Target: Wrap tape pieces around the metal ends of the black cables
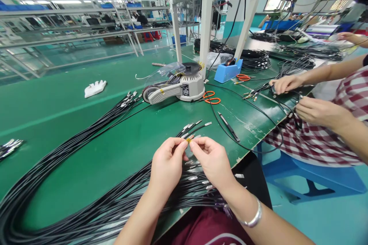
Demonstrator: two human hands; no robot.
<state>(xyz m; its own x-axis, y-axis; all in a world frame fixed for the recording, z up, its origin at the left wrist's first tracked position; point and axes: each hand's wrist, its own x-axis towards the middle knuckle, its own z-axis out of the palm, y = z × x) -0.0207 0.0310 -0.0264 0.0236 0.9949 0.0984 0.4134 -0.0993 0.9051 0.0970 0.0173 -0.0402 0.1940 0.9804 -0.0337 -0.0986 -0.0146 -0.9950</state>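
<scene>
Left hand (pixel 167 160): thumb and index fingertip pressed together on a small yellow strip (pixel 189 140) by a metallic cable end. Right hand (pixel 212 160): same pinch, meeting it from the other side; thumb tips nearly touching. Other fingers curled in on both. Strip is just above the green tabletop (pixel 83 178), over the near ends of the looped black cable bundle (pixel 61 149). Can't tell whether it's fully wrapped; fingertips hide it.
</scene>
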